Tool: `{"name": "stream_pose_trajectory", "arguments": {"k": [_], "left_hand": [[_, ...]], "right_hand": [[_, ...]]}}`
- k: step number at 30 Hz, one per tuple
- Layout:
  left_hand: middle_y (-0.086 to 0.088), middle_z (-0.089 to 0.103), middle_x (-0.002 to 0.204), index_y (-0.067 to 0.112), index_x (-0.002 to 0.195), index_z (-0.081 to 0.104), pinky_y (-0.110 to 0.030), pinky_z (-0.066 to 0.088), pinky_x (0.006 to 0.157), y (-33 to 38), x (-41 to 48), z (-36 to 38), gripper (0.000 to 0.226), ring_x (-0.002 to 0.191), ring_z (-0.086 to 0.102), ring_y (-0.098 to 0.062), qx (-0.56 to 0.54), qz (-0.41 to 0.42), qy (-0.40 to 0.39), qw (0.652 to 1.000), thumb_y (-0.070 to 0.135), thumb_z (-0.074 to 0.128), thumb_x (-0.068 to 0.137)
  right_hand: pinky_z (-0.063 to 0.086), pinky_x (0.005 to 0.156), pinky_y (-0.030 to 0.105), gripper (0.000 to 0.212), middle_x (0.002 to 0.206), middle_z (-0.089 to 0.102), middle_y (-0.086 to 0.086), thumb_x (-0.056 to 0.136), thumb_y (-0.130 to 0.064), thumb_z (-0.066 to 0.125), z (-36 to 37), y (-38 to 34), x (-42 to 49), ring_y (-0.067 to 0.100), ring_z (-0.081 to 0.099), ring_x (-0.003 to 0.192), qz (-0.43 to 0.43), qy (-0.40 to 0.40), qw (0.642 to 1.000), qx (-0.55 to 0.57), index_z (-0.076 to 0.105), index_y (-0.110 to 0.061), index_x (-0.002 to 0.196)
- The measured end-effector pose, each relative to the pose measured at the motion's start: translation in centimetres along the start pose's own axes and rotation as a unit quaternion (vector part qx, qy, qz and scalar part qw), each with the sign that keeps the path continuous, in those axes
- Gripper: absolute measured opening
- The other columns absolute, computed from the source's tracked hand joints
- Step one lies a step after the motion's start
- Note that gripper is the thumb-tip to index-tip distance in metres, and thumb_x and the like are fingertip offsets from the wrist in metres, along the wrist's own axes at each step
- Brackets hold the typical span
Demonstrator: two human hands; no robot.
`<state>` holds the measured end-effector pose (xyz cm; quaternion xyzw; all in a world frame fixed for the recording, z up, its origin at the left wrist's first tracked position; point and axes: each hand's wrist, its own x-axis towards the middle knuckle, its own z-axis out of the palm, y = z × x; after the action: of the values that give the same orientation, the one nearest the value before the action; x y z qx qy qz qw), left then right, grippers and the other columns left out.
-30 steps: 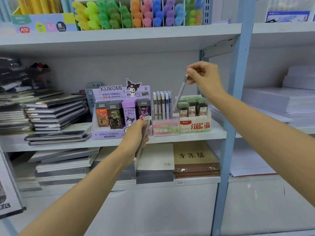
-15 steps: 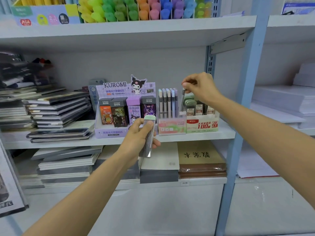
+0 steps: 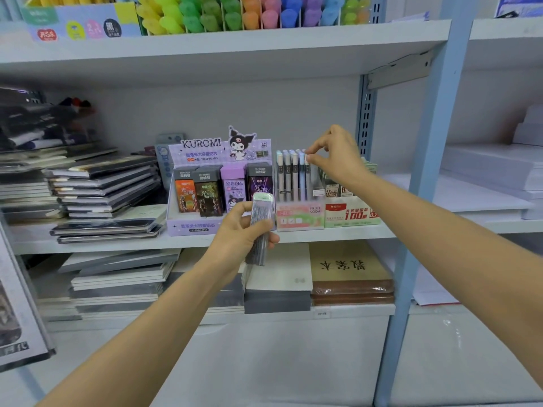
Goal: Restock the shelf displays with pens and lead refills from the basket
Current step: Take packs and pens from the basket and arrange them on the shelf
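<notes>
My left hand (image 3: 242, 234) grips a bundle of lead refill tubes (image 3: 261, 227) with a pale green cap, held upright in front of the middle shelf's edge. My right hand (image 3: 335, 155) pinches the top of the rightmost refill tube (image 3: 307, 174) standing in the pink Fruit Soda display box (image 3: 299, 215). Several pastel tubes stand in a row in that box. To its left is the purple Kuromi display (image 3: 205, 183) with lead cases; to its right is a green and white lead box (image 3: 351, 212). No basket is in view.
Stacks of notebooks (image 3: 102, 186) lie on the left of the middle shelf (image 3: 117, 242). More pads and a brown book (image 3: 349, 268) fill the shelf below. Highlighters (image 3: 235, 13) line the top shelf. A blue upright post (image 3: 423, 171) stands right of my right arm.
My right hand has lowered the single tube into the right end of the Fruit Soda box's row and still pinches its top. My left hand has raised its bundle slightly.
</notes>
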<state>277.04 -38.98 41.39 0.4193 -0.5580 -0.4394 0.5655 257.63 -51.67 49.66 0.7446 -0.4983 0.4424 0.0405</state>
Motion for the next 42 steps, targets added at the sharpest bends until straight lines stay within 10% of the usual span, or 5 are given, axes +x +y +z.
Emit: {"name": "stream_pose_trajectory", "arguments": {"k": [4,10,26,37,42], "left_hand": [[-0.005,0.074,0.084,0.009,0.119,0.052,-0.033,0.059,0.073,0.0,-0.1,0.3,0.035,0.068,0.07,-0.018,-0.013,0.003,-0.005,1.0,0.008,0.066,0.087],[-0.005,0.073,0.077,0.01,0.118,0.049,-0.031,0.056,0.064,0.5,-0.2,2.0,0.047,0.063,0.067,-0.017,-0.087,-0.02,-0.065,0.994,0.012,0.069,0.076],[-0.001,0.073,0.103,0.013,0.117,0.062,-0.027,0.056,0.085,0.4,0.1,6.9,0.026,0.092,0.069,-0.013,0.049,0.064,-0.042,0.996,0.013,0.064,0.091],[0.001,0.01,0.162,0.023,0.152,0.018,-0.043,-0.008,0.119,-2.2,2.7,9.7,0.072,0.149,-0.009,-0.023,0.656,0.315,0.0,0.686,0.036,0.055,0.092],[0.0,0.009,0.162,0.017,0.155,0.006,-0.045,-0.002,0.121,-2.9,3.9,9.6,0.076,0.149,-0.011,-0.023,0.701,0.287,-0.002,0.653,0.04,0.048,0.095]], "right_hand": [[0.047,0.092,0.03,0.019,0.107,0.055,-0.004,0.09,-0.03,0.065,-1.3,-0.9,-1.7,0.01,0.053,0.096,-0.031,0.008,0.996,0.087,0.07,-0.023,0.107],[0.047,0.096,0.018,0.04,0.133,0.059,-0.01,0.096,-0.013,0.055,-2.7,-1.6,-6.5,0.006,0.053,0.125,-0.12,-0.362,0.854,0.353,0.053,-0.018,0.136],[0.058,0.07,0.024,0.012,0.097,0.074,0.009,0.089,-0.015,0.066,-5.9,3.7,-7.8,0.022,0.071,0.089,0.02,-0.189,0.877,0.441,0.072,-0.013,0.1],[0.059,0.078,0.03,0.01,0.096,0.071,0.009,0.091,-0.008,0.064,-9.3,8.0,-4.9,0.021,0.07,0.09,0.01,0.033,0.966,0.256,0.068,-0.014,0.098],[0.057,0.08,0.032,0.013,0.093,0.071,0.008,0.09,-0.012,0.065,-7.6,8.0,-4.7,0.022,0.067,0.088,-0.039,-0.003,0.987,0.157,0.069,-0.004,0.099]]}}
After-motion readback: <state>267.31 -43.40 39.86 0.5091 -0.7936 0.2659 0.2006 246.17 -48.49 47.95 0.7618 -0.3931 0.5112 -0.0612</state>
